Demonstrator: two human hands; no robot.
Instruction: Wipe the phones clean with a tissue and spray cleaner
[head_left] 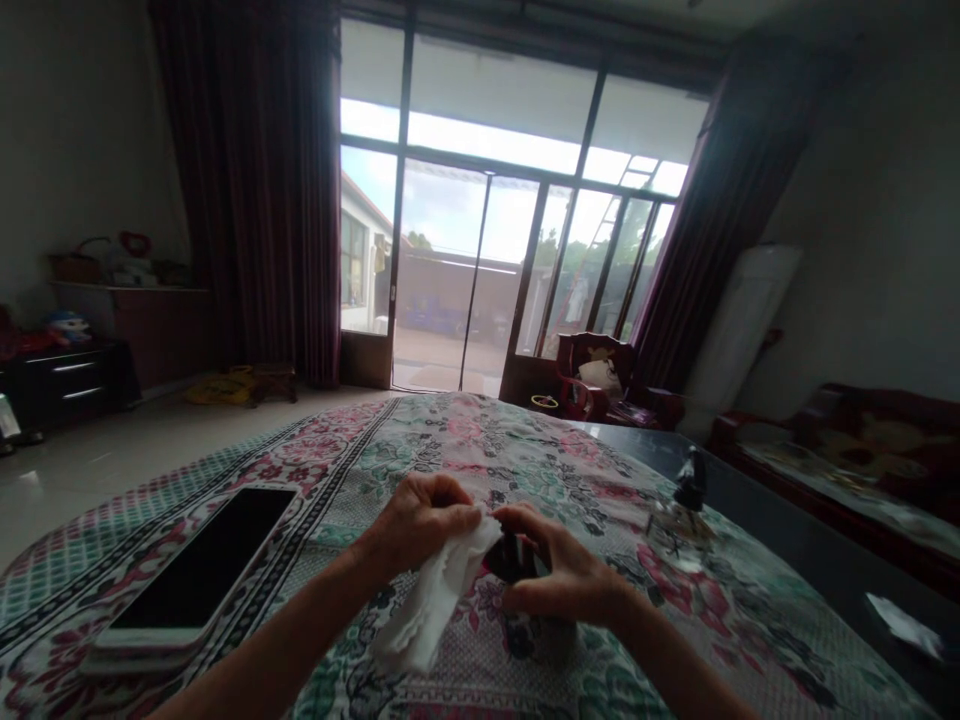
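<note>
A crumpled white tissue or thin cloth (435, 605) hangs from my left hand (427, 515), its top edge pinched between thumb and fingers. My right hand (562, 575) curls around a small dark, shiny object (514, 556) whose kind I cannot make out. The upper end of the white piece meets this dark object between my two hands. Both hands are just above a flowered cloth (465, 435) in pink, green and black. On the left lies a large phone (202, 565) with a black screen. To the right stands a clear bottle (679, 525) with a black pump top.
A dark glossy tabletop (742, 510) shows along the right, with a white packet (904, 622) on it. Beyond are a carved wooden chair (600, 375), glass doors (457, 270) and dark curtains (255, 200). A low stool (274, 382) stands on the floor at left.
</note>
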